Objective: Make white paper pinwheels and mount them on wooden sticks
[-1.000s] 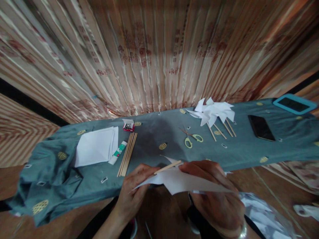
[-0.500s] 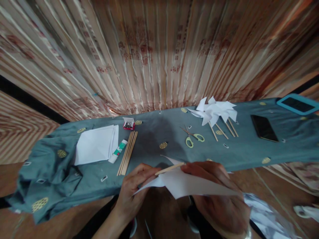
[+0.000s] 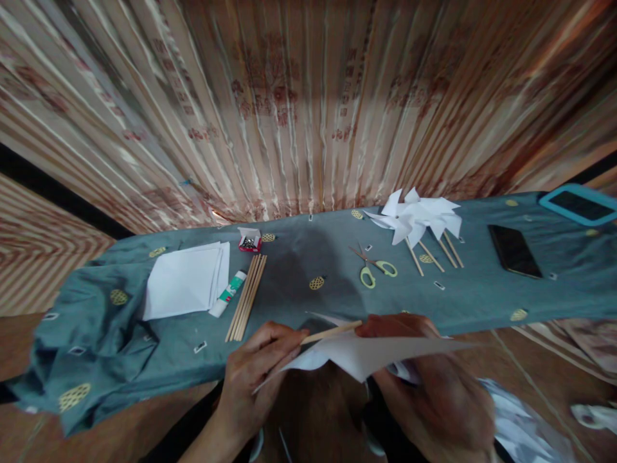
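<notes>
While the stick (image 3: 332, 332) lies along the folded paper (image 3: 369, 355) at the near edge of the counter (image 3: 289, 302), the left hand (image 3: 258, 370) clamps its fingers on one end, apparently for steadiness. Right hand (image 3: 434, 386) fingers grip the paper, tips hidden, probably as bracing.

Passage over cloth (image 3: 289, 257) between stick bundle (image 3: 246, 299) and scissors (image 3: 366, 260). Leftward: glue stick (image 3: 228, 294), paper stack (image 3: 183, 280) in way. Rightward: pinwheels (image 3: 417, 215), phone (image 3: 515, 251), gap between. Curtain (image 3: 299, 128) walls far edge. Held paper (image 3: 359, 357) bars near edge.
</notes>
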`<state>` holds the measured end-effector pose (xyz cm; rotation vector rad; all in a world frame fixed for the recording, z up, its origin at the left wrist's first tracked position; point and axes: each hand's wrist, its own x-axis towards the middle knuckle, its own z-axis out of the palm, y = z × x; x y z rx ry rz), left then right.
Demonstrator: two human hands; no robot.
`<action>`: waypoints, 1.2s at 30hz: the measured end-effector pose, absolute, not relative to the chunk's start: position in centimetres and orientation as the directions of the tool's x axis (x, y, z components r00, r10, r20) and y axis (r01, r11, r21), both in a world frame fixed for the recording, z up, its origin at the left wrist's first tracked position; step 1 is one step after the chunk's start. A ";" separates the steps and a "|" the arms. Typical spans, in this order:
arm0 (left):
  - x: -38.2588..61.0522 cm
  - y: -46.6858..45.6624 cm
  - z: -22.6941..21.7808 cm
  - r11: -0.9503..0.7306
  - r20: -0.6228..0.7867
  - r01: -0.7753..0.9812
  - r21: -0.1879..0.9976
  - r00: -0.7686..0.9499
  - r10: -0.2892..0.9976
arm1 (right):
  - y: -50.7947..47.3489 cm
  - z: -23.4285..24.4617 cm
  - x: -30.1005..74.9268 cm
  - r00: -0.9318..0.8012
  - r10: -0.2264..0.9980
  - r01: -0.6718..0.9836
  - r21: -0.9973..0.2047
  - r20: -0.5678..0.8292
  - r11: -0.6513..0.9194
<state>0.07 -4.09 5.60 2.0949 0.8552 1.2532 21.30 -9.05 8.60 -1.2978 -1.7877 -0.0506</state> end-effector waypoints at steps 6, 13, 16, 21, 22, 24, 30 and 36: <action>0.2 -4.5 5.4 -0.708 0.589 0.326 0.626 0.397 0.704 | -7.6 7.9 21.1 0.198 0.842 0.625 -0.727 0.501 0.285; 1.0 -3.8 3.1 -0.636 0.519 0.373 0.675 0.372 0.769 | -5.2 4.8 21.3 0.282 0.947 0.311 -0.948 0.156 0.063; 1.0 -3.4 1.9 -0.574 0.449 0.393 0.718 0.368 0.814 | -4.5 3.6 21.3 0.275 0.960 0.212 -0.977 0.053 -0.007; 0.8 -3.1 0.4 -0.510 0.394 0.378 0.773 0.343 0.853 | -3.9 2.3 21.1 0.266 0.964 0.175 -0.984 0.019 -0.029; 0.8 -3.0 0.2 -0.494 0.378 0.382 0.781 0.341 0.861 | -3.8 2.2 21.0 0.267 0.963 0.172 -0.985 0.017 -0.031; 0.8 -3.0 0.1 -0.467 0.350 0.394 0.791 0.335 0.875 | -3.6 1.9 21.0 0.274 0.962 0.170 -0.985 0.013 -0.035; 0.6 -2.8 0.0 -0.437 0.317 0.381 0.815 0.339 0.886 | -3.0 1.4 21.0 0.262 0.965 0.112 -0.993 0.000 -0.030; 0.4 -2.7 -0.3 -0.429 0.303 0.377 0.821 0.349 0.887 | -2.7 1.3 21.1 0.205 0.978 0.080 -0.996 -0.026 -0.043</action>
